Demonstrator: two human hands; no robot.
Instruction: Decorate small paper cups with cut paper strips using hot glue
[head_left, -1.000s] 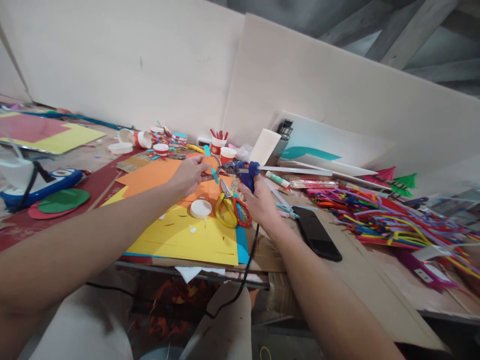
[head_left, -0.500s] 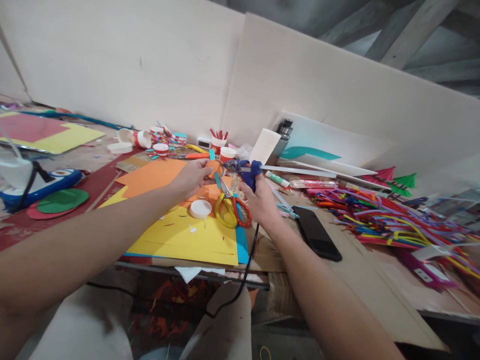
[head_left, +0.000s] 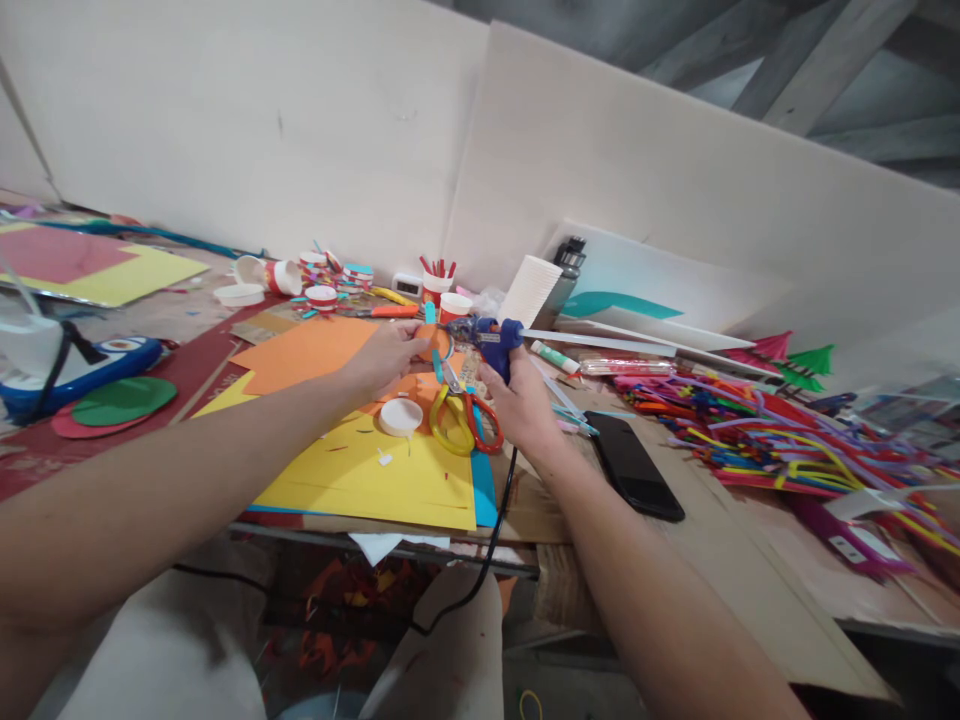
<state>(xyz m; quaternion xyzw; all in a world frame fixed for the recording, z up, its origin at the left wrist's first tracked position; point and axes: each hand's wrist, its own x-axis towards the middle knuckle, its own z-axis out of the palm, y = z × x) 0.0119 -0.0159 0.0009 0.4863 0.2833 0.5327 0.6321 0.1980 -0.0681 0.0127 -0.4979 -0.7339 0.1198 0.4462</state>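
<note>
Well left of the left-hand grip: one green disc, overlapping a reddish one. Nearer that grip, on its left: orange paper, with yellow paper extending below it, toward the person. Left hand: one, in a narrow pinch, fingertips closed on the edge of a small orange round piece fitted with a blue strip. The piece was between the two grips, raised over the sheets. Below the pinch: one shallow white lid, resting on the paper. Below and between the grips: scissors, yellow and red loops toward the person, blades pointing up beneath the piece. Glue gun: one, blue, nozzle turned left to the piece; from where I stood, contact could not be told. Right hand: one, wrapped around the gun's handle, trigger pressure not visible. Right of that grip: a long glue stick jutting from the gun's rear, a black phone, then a heap of pipe cleaners. Handling note, in my judgement: the work called for a light, steady pinch, fingertips away from the hot nozzle, a small controlled bead, and the stick's long tail kept from snagging.
</note>
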